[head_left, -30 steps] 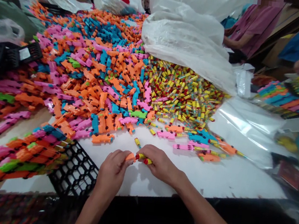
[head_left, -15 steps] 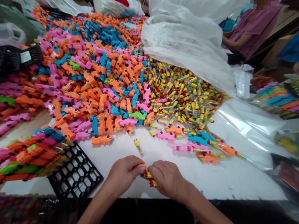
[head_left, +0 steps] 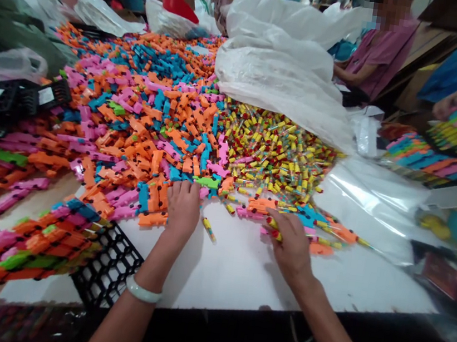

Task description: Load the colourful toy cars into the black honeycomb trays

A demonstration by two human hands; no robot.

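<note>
Right-hand fingers (head_left: pixel 289 224) clamped yellow tubes (head_left: pixel 274 223) while the left hand (head_left: pixel 183 210), grip hidden, apparently picked among toys (head_left: pixel 160 196), needing a clean pinch.

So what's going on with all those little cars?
Someone is working at a white table with both hands. The left hand is at the near edge of a big heap of toy cars; its fingertips are hard to see. The right hand holds yellow tubes with red ends. Another tube lies alone between the hands. Stacked cars stand by or in a black grid.
</note>
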